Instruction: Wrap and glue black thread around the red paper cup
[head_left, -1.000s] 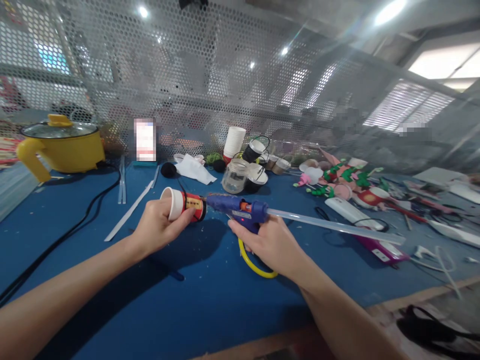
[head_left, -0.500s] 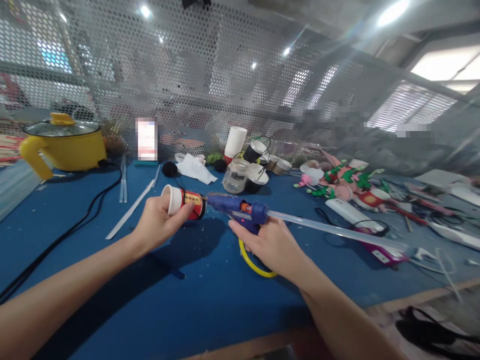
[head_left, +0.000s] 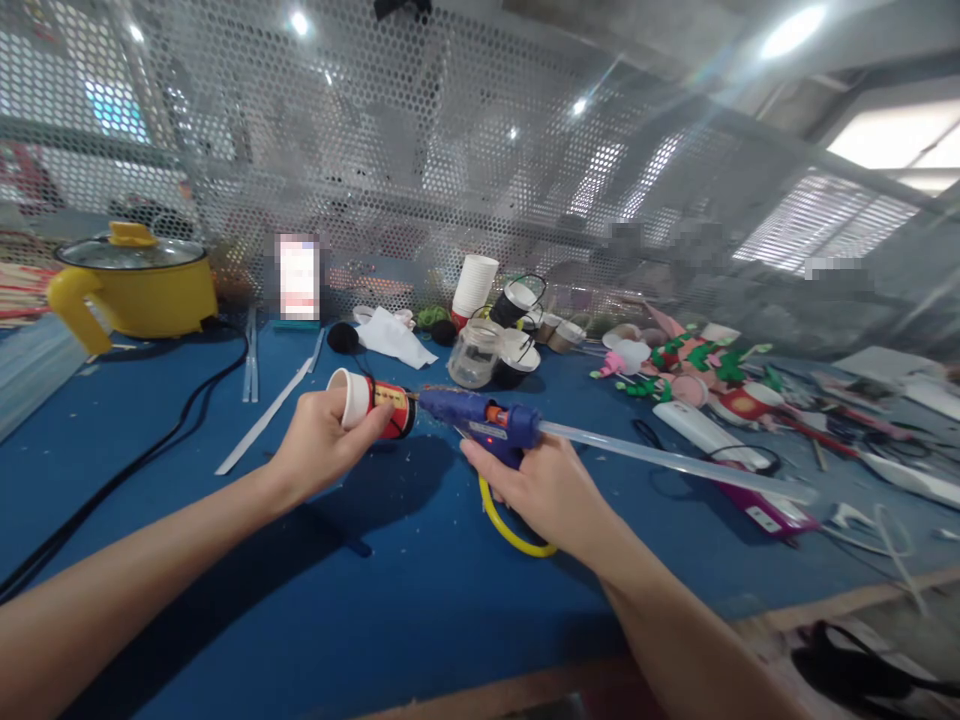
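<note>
Tabletop [head_left: 450, 615], one glue gun [head_left: 514, 424], one held cup [head_left: 358, 400]

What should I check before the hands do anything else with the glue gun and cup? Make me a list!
1. Left hand holding the cup: ok.
2. Right hand holding the glue gun: ok.
3. Glue stick sticking out of the gun's back: ok.
4. Red light on the gun lit: ok.
5. Left thumb well away from the nozzle: not ok, it looks close.
6. Fresh glue on the cup: cannot tell, too small to see.
</note>
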